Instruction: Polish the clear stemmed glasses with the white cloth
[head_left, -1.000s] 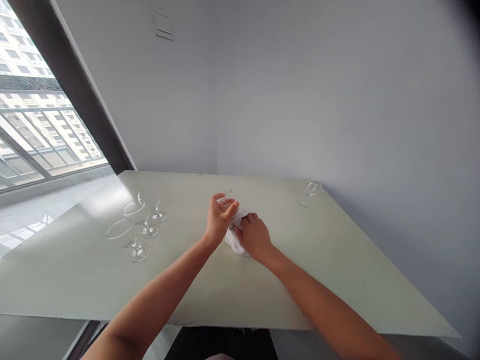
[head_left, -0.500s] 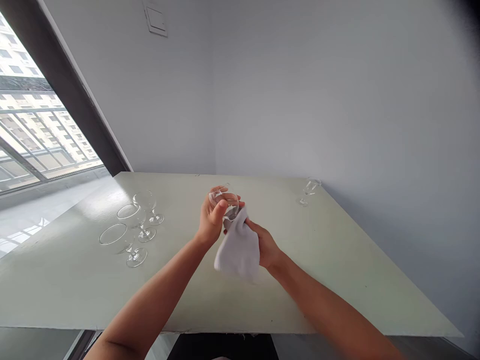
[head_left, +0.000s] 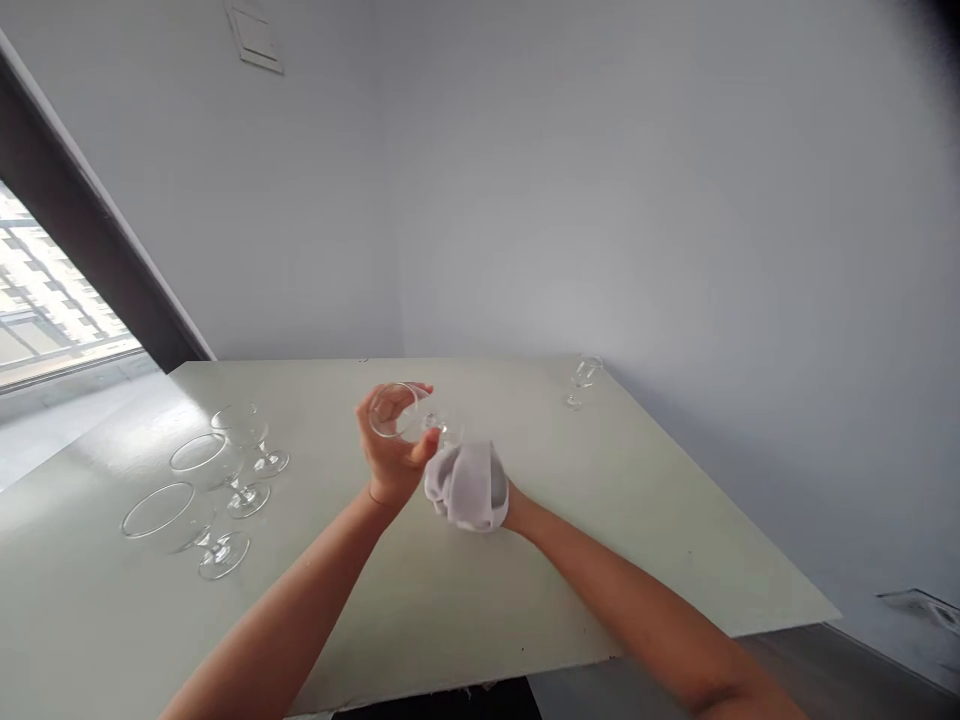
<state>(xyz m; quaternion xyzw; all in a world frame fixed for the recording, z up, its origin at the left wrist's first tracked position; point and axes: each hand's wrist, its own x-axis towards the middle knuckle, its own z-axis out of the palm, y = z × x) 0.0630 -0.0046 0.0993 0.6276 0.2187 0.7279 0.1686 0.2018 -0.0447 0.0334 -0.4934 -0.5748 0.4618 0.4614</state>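
Observation:
My left hand (head_left: pixel 390 450) is closed around the bowl of a clear stemmed glass (head_left: pixel 397 412), held above the table with its rim toward the left and its foot to the right. A pale grey-white cloth (head_left: pixel 466 485) is bunched over my right hand (head_left: pixel 511 500), just below the glass's foot. The cloth hides the fingers of that hand, but it hangs from their grip. Whether the cloth touches the glass I cannot tell.
Three stemmed glasses stand in a row on the left of the table: a near glass (head_left: pixel 169 520), a middle glass (head_left: pixel 210 465) and a far glass (head_left: pixel 241 428). A smaller glass (head_left: pixel 583 378) stands at the far right corner of the table (head_left: pixel 637 540), by the wall.
The view has turned to the right. The glass in my left hand has tipped so its rim faces left. The cloth has gone from hanging down to bunched over my right hand.

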